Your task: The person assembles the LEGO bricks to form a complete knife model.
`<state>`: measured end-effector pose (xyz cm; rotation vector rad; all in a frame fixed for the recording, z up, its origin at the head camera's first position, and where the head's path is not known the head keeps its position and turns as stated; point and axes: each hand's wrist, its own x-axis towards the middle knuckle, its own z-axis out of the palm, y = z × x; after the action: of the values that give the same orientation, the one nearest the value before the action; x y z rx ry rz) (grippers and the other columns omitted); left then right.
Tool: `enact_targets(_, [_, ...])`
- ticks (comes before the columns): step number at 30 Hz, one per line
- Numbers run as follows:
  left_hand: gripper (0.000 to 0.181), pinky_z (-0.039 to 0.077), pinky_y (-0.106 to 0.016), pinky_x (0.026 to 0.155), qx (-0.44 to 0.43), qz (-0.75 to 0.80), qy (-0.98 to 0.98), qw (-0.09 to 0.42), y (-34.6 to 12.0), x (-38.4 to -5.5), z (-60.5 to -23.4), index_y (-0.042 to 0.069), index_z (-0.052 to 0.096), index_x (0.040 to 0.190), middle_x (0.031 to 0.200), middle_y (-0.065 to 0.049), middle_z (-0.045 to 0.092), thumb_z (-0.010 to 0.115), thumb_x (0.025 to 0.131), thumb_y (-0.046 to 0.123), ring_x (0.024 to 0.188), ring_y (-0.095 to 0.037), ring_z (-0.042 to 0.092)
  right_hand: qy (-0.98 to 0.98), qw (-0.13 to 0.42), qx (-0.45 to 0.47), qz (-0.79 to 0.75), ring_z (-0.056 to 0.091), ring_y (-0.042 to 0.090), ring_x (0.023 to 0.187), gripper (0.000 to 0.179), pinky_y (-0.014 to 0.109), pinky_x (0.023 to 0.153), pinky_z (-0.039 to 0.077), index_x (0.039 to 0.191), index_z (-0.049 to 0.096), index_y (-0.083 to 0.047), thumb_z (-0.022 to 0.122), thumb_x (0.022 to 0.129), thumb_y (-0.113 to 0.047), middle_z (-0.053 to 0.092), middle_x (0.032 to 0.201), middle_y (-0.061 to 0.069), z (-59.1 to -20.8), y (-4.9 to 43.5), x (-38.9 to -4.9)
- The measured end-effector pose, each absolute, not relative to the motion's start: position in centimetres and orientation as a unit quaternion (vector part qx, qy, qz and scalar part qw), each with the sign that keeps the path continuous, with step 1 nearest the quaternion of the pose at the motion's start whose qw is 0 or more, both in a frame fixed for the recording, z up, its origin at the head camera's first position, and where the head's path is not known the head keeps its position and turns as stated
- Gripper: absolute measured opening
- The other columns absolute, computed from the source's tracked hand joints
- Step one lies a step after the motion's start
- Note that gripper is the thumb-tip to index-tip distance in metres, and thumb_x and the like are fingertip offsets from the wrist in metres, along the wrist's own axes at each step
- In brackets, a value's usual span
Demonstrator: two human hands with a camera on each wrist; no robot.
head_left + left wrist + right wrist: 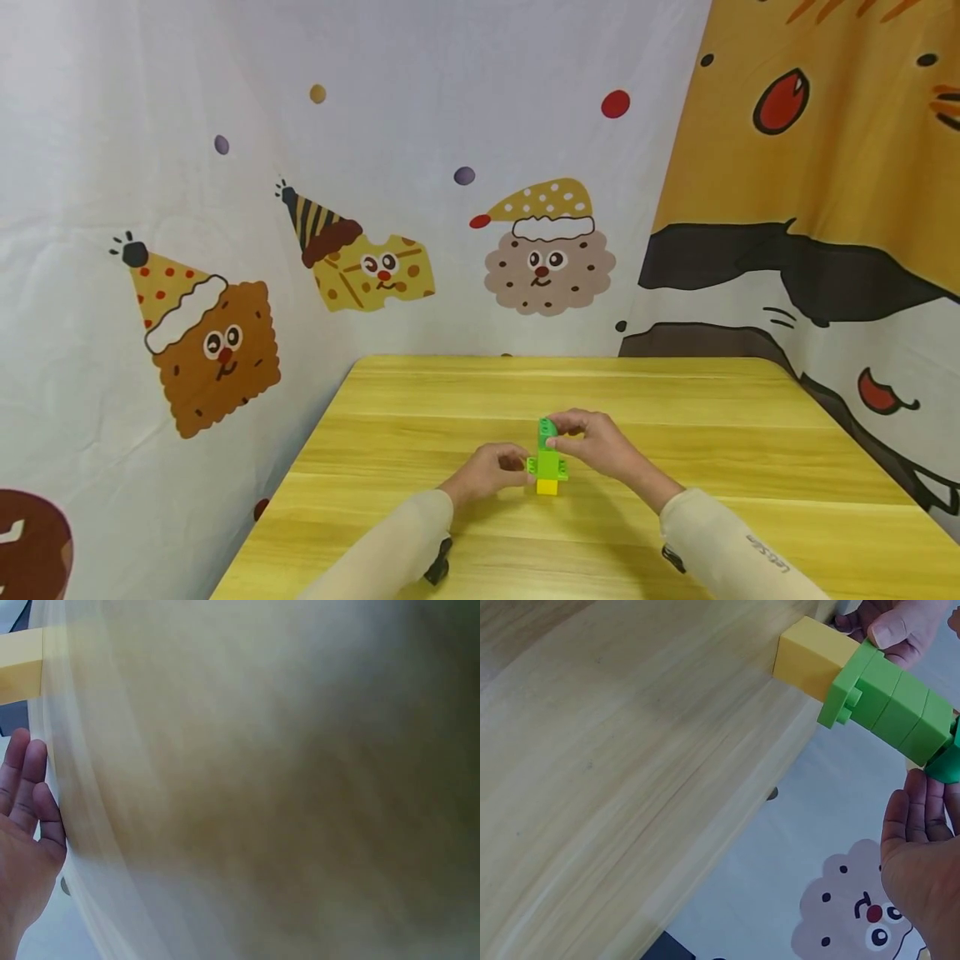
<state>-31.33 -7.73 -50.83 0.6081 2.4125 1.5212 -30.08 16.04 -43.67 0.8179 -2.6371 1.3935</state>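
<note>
A small tower of toy building blocks stands upright on the table. Its base is a yellow block [547,487] [814,656], with a wide light green plate [562,472] [845,691] across it. Light green blocks [548,463] [900,709] rise from the plate, topped by a dark green block [545,433] [946,761]. My right hand [600,446] [926,862] pinches the dark green block between thumb and fingers. Lower down, my left hand [483,472] [26,832] holds the plate's left end, its thumb against the green.
The wooden table [420,400] reaches back to a cloth [450,67] printed with cartoon snacks. Both forearms, in cream sleeves [397,542], come in from the front. A dark strap piece [438,562] shows under the left sleeve.
</note>
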Motion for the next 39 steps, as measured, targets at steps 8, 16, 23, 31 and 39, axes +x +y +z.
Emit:
enact_targets(8, [0.031,0.050,-0.030,0.073,0.209,0.514,0.825,0.109,-7.64,-31.31,-50.97,0.015,0.070,0.118,0.097,0.001,0.064,0.077,0.089,0.023,0.088,-0.018,0.058,-0.861,0.034,0.271,0.428,0.061,0.014,0.095,0.026,0.037,0.084,0.051,0.115,0.073,-0.018,0.076,0.090,-0.025,0.067,0.104,-0.010,-43.31,15.98,-29.98])
enact_targets(16, [0.029,0.050,-0.031,0.075,0.201,0.511,0.828,0.111,-7.35,-31.26,-50.77,0.017,0.071,0.116,0.097,0.002,0.064,0.077,0.088,0.025,0.089,-0.016,0.058,-0.859,0.049,0.272,0.431,0.062,0.014,0.092,0.026,0.036,0.081,0.052,0.114,0.073,-0.015,0.076,0.090,-0.024,0.069,0.101,-0.008,-43.35,16.20,-29.93])
enact_targets(23, [0.029,0.049,-0.030,0.071,0.203,0.518,0.824,0.111,-7.43,-31.31,-50.82,0.016,0.070,0.116,0.096,0.001,0.064,0.077,0.089,0.024,0.087,-0.017,0.057,-0.862,0.048,0.273,0.424,0.062,0.013,0.094,0.026,0.044,0.085,0.052,0.113,0.073,-0.019,0.076,0.089,-0.029,0.068,0.101,-0.011,-43.43,16.32,-30.19])
enact_targets(31, [0.030,0.049,-0.031,0.074,0.198,0.514,0.827,0.109,-7.54,-31.46,-51.03,0.015,0.070,0.118,0.097,0.002,0.064,0.076,0.089,0.024,0.089,-0.018,0.057,-0.857,0.039,0.278,0.433,0.062,0.018,0.096,0.027,0.043,0.086,0.050,0.115,0.072,-0.018,0.076,0.090,-0.028,0.067,0.104,-0.011,-43.36,16.04,-30.09])
enact_targets(39, [0.030,0.050,-0.032,0.075,0.202,0.518,0.824,0.109,-7.57,-31.48,-51.08,0.016,0.071,0.118,0.098,0.002,0.065,0.076,0.090,0.024,0.090,-0.017,0.058,-0.861,0.037,0.266,0.432,0.062,0.018,0.097,0.028,0.042,0.086,0.051,0.116,0.072,-0.018,0.075,0.091,-0.029,0.067,0.105,-0.009,-43.52,15.97,-30.20])
